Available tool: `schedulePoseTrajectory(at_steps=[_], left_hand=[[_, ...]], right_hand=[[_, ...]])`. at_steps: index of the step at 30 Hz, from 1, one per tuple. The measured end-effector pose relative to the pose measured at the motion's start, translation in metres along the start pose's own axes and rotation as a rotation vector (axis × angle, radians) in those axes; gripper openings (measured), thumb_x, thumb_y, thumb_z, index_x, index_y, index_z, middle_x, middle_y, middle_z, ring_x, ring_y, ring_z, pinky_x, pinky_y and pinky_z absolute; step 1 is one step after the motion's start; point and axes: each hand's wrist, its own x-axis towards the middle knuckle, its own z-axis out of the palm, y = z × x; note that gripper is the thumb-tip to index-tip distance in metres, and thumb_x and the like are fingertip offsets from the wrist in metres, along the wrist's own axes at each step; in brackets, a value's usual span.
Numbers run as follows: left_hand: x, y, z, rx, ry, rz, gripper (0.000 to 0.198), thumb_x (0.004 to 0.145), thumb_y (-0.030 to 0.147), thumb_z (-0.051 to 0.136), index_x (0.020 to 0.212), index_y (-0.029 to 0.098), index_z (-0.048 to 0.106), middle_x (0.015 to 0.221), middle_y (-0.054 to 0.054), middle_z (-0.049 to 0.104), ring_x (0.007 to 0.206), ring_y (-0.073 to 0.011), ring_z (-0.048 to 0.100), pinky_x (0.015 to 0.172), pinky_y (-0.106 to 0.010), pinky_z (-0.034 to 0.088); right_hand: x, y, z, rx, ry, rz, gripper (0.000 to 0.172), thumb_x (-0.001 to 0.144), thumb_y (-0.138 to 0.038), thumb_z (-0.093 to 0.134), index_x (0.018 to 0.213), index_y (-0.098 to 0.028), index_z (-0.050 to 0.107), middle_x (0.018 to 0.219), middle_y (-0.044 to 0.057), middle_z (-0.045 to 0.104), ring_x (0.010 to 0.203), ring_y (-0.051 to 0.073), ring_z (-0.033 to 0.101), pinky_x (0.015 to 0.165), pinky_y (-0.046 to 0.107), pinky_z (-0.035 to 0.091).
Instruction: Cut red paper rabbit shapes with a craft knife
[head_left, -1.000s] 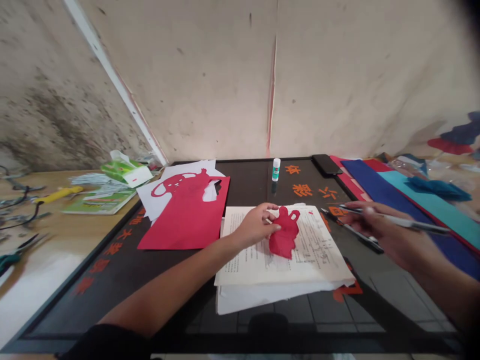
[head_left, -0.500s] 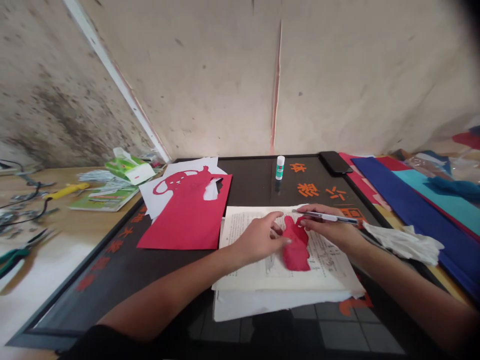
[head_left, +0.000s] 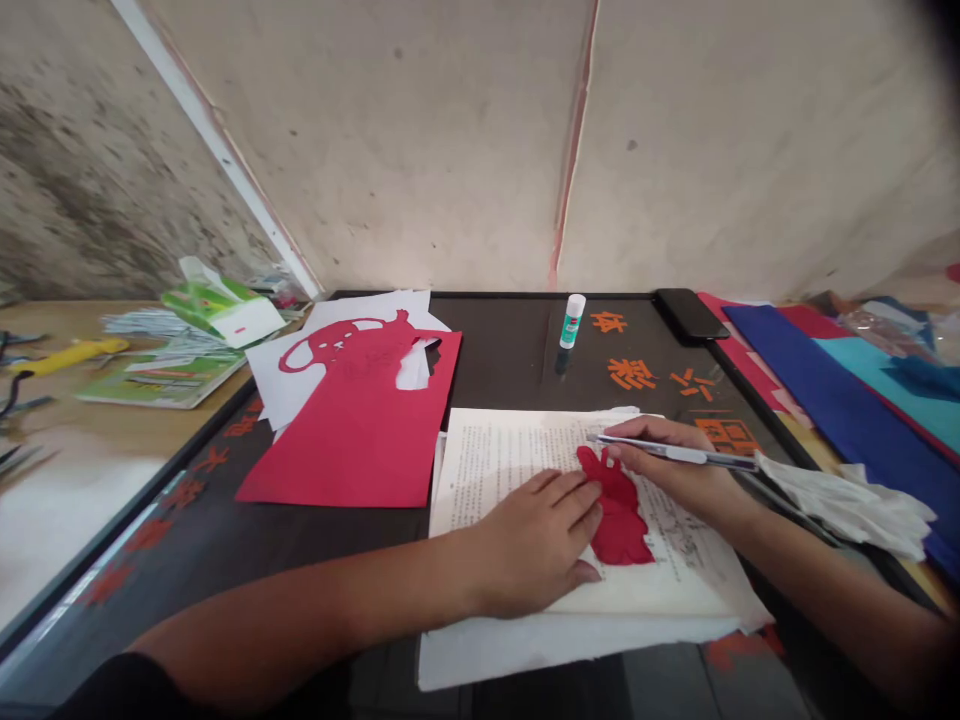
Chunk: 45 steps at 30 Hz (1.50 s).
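Note:
My left hand (head_left: 536,545) lies palm down on the printed pages of an open book (head_left: 499,450), fingers stretched out and together. Its fingertips rest on the left edge of a red paper cutout (head_left: 621,520), which has ear-like strips at the top. In my right hand (head_left: 671,460) is a slim pen (head_left: 686,454), lying sideways between the fingers with its far end pointing right. The right fingertips touch the top of the cutout, beside the ear strips. Part of the cutout's left side is hidden under my left fingers.
A red paper sheet (head_left: 352,440) with a cut-out animal figure lies left on white paper (head_left: 262,350). A glue stick (head_left: 572,322) stands behind the book. At right are a phone (head_left: 688,315), white gloves (head_left: 840,500) and blue sheets (head_left: 840,400); a green tissue pack (head_left: 217,300) lies far left.
My left hand has come down flat, its fingers now spread over the cutout's edge rather than lifted with the thumb on it. My right hand still holds the pen. The view has shifted slightly.

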Motion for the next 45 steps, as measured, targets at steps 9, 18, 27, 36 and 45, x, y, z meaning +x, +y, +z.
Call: schedulePoseTrajectory(at_steps=[9,18,27,36,45], left_hand=[[-0.0046,-0.0040,0.0019,-0.076,0.054,-0.046,0.054,0.095,0.047,0.047,0.131,0.007,0.052,0.145,-0.033,0.038,0.138,-0.0448,0.035,0.110,-0.060,0.031],[-0.0031,-0.0041,0.0014,-0.098,0.043,-0.047,0.052,0.095,0.045,0.047,0.130,0.007,0.052,0.145,-0.033,0.039,0.138,-0.0454,0.035,0.110,-0.061,0.031],[-0.0034,-0.0049,0.0003,-0.149,0.044,-0.070,0.052,0.094,0.045,0.050,0.131,0.008,0.051,0.149,-0.032,0.034,0.141,-0.0451,0.031,0.111,-0.063,0.028],[-0.0021,-0.0066,-0.0028,-0.182,-0.047,-0.113,0.054,0.092,0.047,0.053,0.135,0.015,0.047,0.157,-0.027,0.020,0.147,-0.0449,0.012,0.113,-0.066,0.018],[-0.0011,-0.0091,-0.0006,-0.200,-0.051,-0.126,0.056,0.090,0.050,0.055,0.136,0.018,0.048,0.158,-0.026,0.018,0.147,-0.0440,0.015,0.114,-0.065,0.016]], right_hand=[[-0.0003,0.0004,0.0028,-0.066,-0.033,0.015,0.012,0.083,-0.034,0.068,0.081,-0.023,0.072,0.073,0.002,0.072,0.067,0.018,0.065,0.063,0.029,0.052],[-0.0016,0.0049,0.0015,-0.125,-0.073,-0.008,0.012,0.084,-0.034,0.067,0.084,-0.024,0.073,0.077,0.003,0.073,0.068,0.019,0.065,0.063,0.030,0.054],[-0.0022,0.0050,0.0022,-0.228,-0.092,-0.103,0.010,0.087,-0.032,0.064,0.085,-0.026,0.073,0.079,0.002,0.074,0.071,0.020,0.067,0.067,0.032,0.053],[-0.0060,0.0072,0.0042,-0.256,-0.111,-0.177,0.008,0.089,-0.025,0.061,0.087,-0.026,0.069,0.078,0.000,0.073,0.066,0.017,0.065,0.063,0.030,0.050],[-0.0057,0.0087,0.0046,-0.256,-0.095,-0.181,0.008,0.089,-0.024,0.062,0.087,-0.025,0.070,0.078,0.001,0.073,0.065,0.016,0.065,0.062,0.029,0.050]])
